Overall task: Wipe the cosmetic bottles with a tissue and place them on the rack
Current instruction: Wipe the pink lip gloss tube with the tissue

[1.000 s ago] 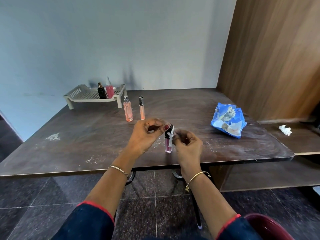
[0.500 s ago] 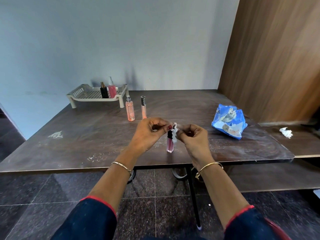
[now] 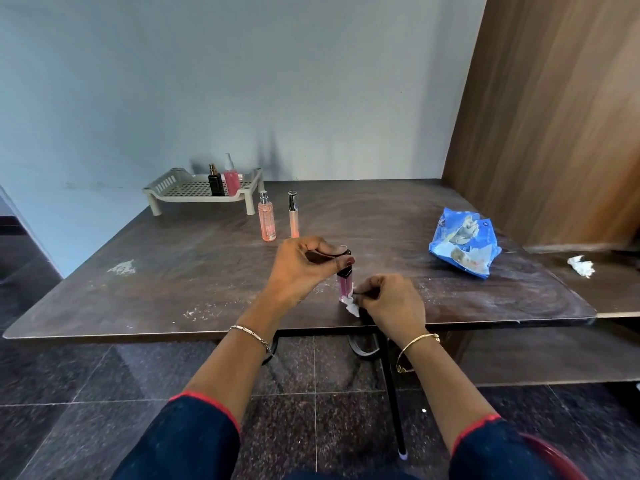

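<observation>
A slim pink bottle [image 3: 345,286] with a black cap stands upright near the table's front edge. My left hand [image 3: 304,268] pinches its black cap from the left. My right hand [image 3: 391,303] holds a small white tissue [image 3: 352,307] against the bottle's base. Further back stand a peach spray bottle [image 3: 266,218] and a thin tube with a black cap [image 3: 293,215]. The beige rack [image 3: 173,185] sits at the back left, holding a black bottle [image 3: 216,181] and a pink bottle [image 3: 231,180].
A blue tissue packet [image 3: 465,241] lies on the right of the brown table [image 3: 138,282]. A crumpled white tissue [image 3: 581,265] rests on a lower shelf at far right, beside a wooden panel [image 3: 554,116]. White dust marks the tabletop.
My right hand has slid the tissue down from the bottle's cap to its base. My left hand stays on the cap. The camera has tilted slightly.
</observation>
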Tool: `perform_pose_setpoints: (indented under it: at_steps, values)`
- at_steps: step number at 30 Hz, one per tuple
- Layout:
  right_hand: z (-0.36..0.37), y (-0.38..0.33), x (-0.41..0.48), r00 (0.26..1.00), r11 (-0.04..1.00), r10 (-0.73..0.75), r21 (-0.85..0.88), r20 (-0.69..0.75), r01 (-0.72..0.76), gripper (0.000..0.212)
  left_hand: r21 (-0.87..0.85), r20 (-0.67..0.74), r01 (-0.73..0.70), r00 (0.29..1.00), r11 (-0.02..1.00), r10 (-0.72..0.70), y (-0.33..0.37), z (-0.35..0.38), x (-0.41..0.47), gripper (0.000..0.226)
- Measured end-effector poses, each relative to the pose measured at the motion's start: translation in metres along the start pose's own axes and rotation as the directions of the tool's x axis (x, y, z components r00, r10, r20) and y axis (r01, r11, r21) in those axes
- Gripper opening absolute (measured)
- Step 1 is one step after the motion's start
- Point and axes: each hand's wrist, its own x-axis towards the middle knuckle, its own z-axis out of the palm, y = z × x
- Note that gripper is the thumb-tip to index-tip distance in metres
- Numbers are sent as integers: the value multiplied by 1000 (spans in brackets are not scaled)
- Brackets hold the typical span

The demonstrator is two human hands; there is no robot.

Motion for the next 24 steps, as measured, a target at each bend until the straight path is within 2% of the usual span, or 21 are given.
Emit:
perform_pose_setpoints:
  at_steps: [1, 3, 5, 6, 8, 10, 12, 14, 16, 17, 19, 24]
  values:
    - [0, 0, 1, 1000, 999, -8, 50, -2, 8, 6, 8, 4, -5, 1000, 1000, 5, 0, -1, 0, 13]
    - [2, 0, 2, 1000, 932, 1, 362, 18, -8, 13, 19, 22, 0, 1000, 1000, 0, 0, -2, 1, 12]
    - [4, 0, 1, 999, 721, 29, 692, 17, -33, 18, 36, 51, 8, 999, 999, -10, 0, 0, 3, 9]
    - [6, -1, 0, 999, 639, 31, 769, -8, -14, 19, 50, 62, 8, 998, 999, -11, 0, 1, 5, 8]
    - [8, -4, -1, 997, 600, 31, 799, -71, 38, 20, 81, 75, 10, 997, 997, -16, 0, 2, 7, 9]
    - [9, -6, -2, 992, 634, 41, 770, -116, 64, 15, 107, 84, 11, 996, 994, -20, 1, 2, 9, 11]
    - [9, -4, -1, 991, 748, 45, 661, -123, 48, 11, 118, 99, 16, 995, 993, -27, 3, 0, 10, 12]
    - [7, 2, -1, 996, 909, 25, 417, -86, 13, 11, 113, 119, 20, 992, 993, -34, 4, -1, 11, 10]
    - [6, 6, -4, 998, 967, 18, 254, -52, -4, 14, 103, 125, 20, 992, 995, -33, 5, -1, 12, 11]
    - [6, 6, -6, 998, 966, 26, 259, -57, -10, 15, 98, 123, 20, 992, 995, -33, 4, 0, 12, 11]
    - [8, 2, -10, 995, 924, 60, 383, -84, -24, 14, 100, 123, 19, 992, 995, -31, 5, 1, 12, 9]
    - [8, -13, -10, 982, 684, 167, 728, -92, -48, 17, 116, 126, 3, 992, 993, -18, 6, 1, 11, 10]
